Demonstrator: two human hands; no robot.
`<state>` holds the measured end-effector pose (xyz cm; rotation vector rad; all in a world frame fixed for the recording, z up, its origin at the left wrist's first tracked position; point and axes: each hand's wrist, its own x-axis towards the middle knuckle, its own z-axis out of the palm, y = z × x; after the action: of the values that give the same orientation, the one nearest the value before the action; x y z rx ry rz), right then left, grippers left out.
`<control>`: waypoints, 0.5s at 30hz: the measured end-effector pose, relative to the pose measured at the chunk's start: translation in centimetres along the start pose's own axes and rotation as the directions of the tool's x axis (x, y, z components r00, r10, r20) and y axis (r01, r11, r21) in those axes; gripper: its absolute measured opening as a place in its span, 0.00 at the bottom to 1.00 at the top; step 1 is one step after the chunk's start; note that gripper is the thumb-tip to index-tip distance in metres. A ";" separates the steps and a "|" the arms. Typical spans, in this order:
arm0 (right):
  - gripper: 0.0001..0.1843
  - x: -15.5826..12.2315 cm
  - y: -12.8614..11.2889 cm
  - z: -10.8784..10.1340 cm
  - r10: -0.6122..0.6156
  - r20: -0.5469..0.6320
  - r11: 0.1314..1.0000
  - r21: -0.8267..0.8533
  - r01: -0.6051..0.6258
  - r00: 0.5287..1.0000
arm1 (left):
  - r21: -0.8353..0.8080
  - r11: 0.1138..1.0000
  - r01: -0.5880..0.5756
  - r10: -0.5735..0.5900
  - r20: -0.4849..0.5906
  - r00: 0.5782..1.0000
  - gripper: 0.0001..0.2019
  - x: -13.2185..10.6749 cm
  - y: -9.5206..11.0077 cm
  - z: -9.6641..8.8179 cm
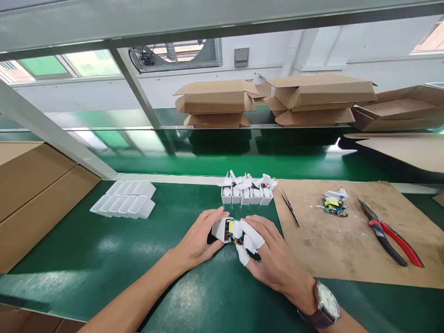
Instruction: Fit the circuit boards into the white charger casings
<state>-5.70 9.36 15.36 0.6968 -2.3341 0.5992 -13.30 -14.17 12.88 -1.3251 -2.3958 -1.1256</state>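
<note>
My left hand [197, 240] wraps round a white charger shell [220, 229] on the green bench top, its open end showing a circuit board with a yellow part [230, 227]. My right hand [268, 252], with white finger cots on the thumb and first fingers and a watch on the wrist, pinches the plug end of the same assembly [239, 231] against the shell. Both hands meet at the front centre of the bench. Just beyond them stands a row of several white shells with boards and plug caps [247, 189].
Two rows of empty white shells [125, 200] lie at the left. A cardboard sheet [350, 236] at the right carries tweezers [290, 207], a loose board with a cap [335, 201] and red-handled pliers [390, 236]. Cartons sit at the left [31, 194] and on the back shelf [215, 102].
</note>
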 end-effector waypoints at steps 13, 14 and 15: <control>0.32 -0.2 0.3 0.4 0.001 0.013 0.998 0.061 -0.001 1.000 | -0.113 0.994 0.007 -0.006 0.014 1.000 0.43 0.0 0.2 0.8; 0.33 -0.1 0.3 0.4 0.012 0.014 0.995 0.099 -0.013 1.000 | -0.143 0.989 0.039 -0.030 0.065 0.997 0.45 -0.1 0.2 0.9; 0.35 -0.1 0.4 0.3 0.030 0.019 0.990 0.140 -0.033 0.999 | -0.172 0.982 0.076 -0.056 0.120 0.991 0.46 -0.3 0.2 1.0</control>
<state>-5.99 9.55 15.01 0.7324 -2.3393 0.7806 -12.80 -13.61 12.19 -1.4090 -2.4874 -1.3420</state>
